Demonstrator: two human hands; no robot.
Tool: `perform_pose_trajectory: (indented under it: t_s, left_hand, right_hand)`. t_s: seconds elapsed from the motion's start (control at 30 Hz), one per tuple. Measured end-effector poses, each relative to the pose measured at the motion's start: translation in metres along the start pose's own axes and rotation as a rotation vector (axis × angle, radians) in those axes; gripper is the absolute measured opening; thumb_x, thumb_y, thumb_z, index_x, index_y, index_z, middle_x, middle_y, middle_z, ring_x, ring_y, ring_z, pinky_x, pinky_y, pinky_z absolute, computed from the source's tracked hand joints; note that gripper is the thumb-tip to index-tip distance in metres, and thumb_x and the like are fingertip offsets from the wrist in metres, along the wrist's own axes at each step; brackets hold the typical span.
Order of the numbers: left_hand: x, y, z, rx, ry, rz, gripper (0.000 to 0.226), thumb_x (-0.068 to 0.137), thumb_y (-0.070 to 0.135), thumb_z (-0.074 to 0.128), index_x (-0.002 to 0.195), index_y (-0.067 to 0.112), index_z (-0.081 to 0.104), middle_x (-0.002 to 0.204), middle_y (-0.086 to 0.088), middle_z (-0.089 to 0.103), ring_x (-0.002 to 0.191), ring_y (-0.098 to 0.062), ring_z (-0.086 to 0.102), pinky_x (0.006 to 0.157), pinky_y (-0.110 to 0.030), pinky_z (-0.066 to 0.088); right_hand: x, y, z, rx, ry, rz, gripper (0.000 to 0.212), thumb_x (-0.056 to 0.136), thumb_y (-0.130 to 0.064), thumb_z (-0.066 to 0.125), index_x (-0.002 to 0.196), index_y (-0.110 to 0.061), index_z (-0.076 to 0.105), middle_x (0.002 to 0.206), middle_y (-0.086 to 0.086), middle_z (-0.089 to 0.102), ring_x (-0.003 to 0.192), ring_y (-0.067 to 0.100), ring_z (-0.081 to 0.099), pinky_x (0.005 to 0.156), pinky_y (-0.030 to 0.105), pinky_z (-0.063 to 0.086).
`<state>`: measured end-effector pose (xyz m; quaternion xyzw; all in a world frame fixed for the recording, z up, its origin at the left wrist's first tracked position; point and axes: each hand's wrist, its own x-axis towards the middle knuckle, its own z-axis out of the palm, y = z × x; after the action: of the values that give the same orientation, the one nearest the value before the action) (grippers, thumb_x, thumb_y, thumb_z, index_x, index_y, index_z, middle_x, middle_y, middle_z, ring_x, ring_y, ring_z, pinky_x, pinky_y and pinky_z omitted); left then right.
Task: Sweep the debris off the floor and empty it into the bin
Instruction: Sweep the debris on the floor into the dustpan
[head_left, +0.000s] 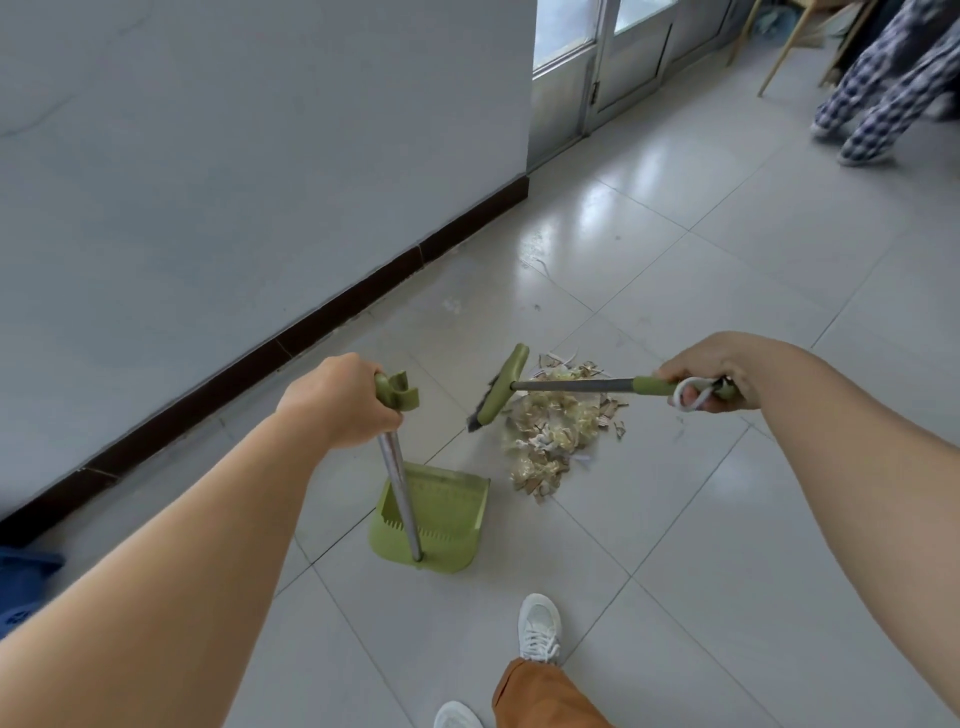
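Sweeping step in hand: left hand grips the dustpan handle, pan standing on the floor below it; right hand grips the broom. Debris lies heaped between the hands, beside the pan mouth. Next move likely requires drawing the bristles through the heap toward the pan.

— Room to the left?
— Tight. I've the wall and dark skirting close beside the dustpan.
— Ahead?
— Debris pile and broom head block the tiles just beyond the pan's mouth.
— Right?
— Open floor up to the chair legs far off.
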<state>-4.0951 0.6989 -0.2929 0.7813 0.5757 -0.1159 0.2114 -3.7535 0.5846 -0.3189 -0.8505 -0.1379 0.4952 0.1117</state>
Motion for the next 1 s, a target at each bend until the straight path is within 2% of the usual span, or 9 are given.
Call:
perform_pose_trajectory:
  t_s: [0.13,0.33,0.47,0.53,0.63,0.73,0.87,0.93,1.0]
  left_hand:
    - [0.013,0.018,0.000,0.013,-0.020,0.023,0.015,0.079,0.029,0.072,0.084,0.017,0.066,0.083,-0.005,0.069,0.074,-0.021,0.065,0.067,-0.034,0.055]
    - [0.029,0.039,0.004,0.031,-0.056,0.058,0.016,0.078,0.030,0.073,0.087,0.017,0.068,0.085,-0.005,0.070,0.082,-0.023,0.069,0.072,-0.038,0.058]
    - [0.035,0.049,0.005,0.066,-0.073,0.104,0.015,0.077,0.031,0.073,0.086,0.021,0.067,0.081,-0.002,0.069,0.079,-0.022,0.068,0.070,-0.037,0.058]
    - [0.038,0.054,0.008,0.081,-0.094,0.137,0.012,0.077,0.031,0.073,0.082,0.023,0.065,0.077,0.000,0.067,0.073,-0.019,0.066,0.067,-0.034,0.057]
    - [0.042,0.064,0.017,0.091,-0.123,0.182,0.010,0.078,0.029,0.072,0.076,0.027,0.063,0.072,0.003,0.064,0.066,-0.016,0.060,0.061,-0.030,0.054]
    - [0.048,0.072,0.028,0.094,-0.153,0.212,0.009,0.077,0.028,0.071,0.074,0.026,0.063,0.070,0.002,0.064,0.068,-0.019,0.063,0.059,-0.032,0.053]
    - [0.061,0.082,0.043,0.088,-0.174,0.229,0.013,0.076,0.028,0.070,0.069,0.025,0.059,0.067,0.004,0.061,0.065,-0.018,0.061,0.057,-0.031,0.051]
    - [0.067,0.087,0.049,0.079,-0.178,0.226,0.013,0.076,0.028,0.069,0.070,0.025,0.059,0.068,0.004,0.062,0.065,-0.019,0.060,0.057,-0.030,0.050]
    - [0.074,0.093,0.053,0.072,-0.181,0.224,0.008,0.076,0.029,0.069,0.074,0.024,0.062,0.071,0.003,0.064,0.068,-0.020,0.063,0.058,-0.030,0.051]
  right_hand:
    - [-0.002,0.009,-0.017,-0.012,0.047,-0.025,0.014,0.086,-0.015,0.061,0.083,-0.002,0.066,0.085,0.011,0.065,0.045,0.011,0.050,0.042,0.016,0.040]
    - [0.018,-0.001,-0.014,-0.196,0.122,-0.142,0.031,0.088,-0.009,0.053,0.116,-0.001,0.063,0.079,0.009,0.067,0.064,0.021,0.055,0.054,0.024,0.041]
    - [0.041,-0.006,-0.005,-0.413,0.328,-0.221,0.022,0.079,-0.009,0.056,0.096,-0.011,0.070,0.082,0.009,0.072,0.076,0.025,0.071,0.059,0.024,0.047]
    - [0.056,-0.006,0.000,-0.480,0.418,-0.225,0.021,0.076,-0.007,0.054,0.089,-0.014,0.069,0.078,0.007,0.068,0.070,0.026,0.065,0.053,0.019,0.042]
    - [0.072,-0.006,0.004,-0.507,0.485,-0.202,0.008,0.083,-0.013,0.057,0.085,-0.010,0.064,0.073,0.007,0.057,0.060,0.021,0.052,0.048,0.019,0.033]
    - [0.086,-0.002,0.003,-0.562,0.530,-0.167,0.007,0.087,-0.016,0.059,0.083,-0.010,0.060,0.071,0.005,0.053,0.055,0.019,0.046,0.046,0.019,0.031]
    - [0.100,0.002,0.002,-0.662,0.525,-0.115,0.009,0.082,-0.005,0.058,0.081,-0.011,0.053,0.068,0.004,0.047,0.063,0.021,0.051,0.047,0.021,0.032]
    - [0.107,0.004,0.002,-0.727,0.513,-0.097,0.010,0.082,-0.003,0.057,0.083,-0.012,0.053,0.068,0.003,0.048,0.060,0.019,0.049,0.046,0.020,0.032]
    - [0.113,0.002,0.004,-0.776,0.476,-0.075,0.011,0.084,-0.005,0.055,0.087,-0.015,0.052,0.070,0.002,0.047,0.068,0.019,0.052,0.051,0.021,0.036]
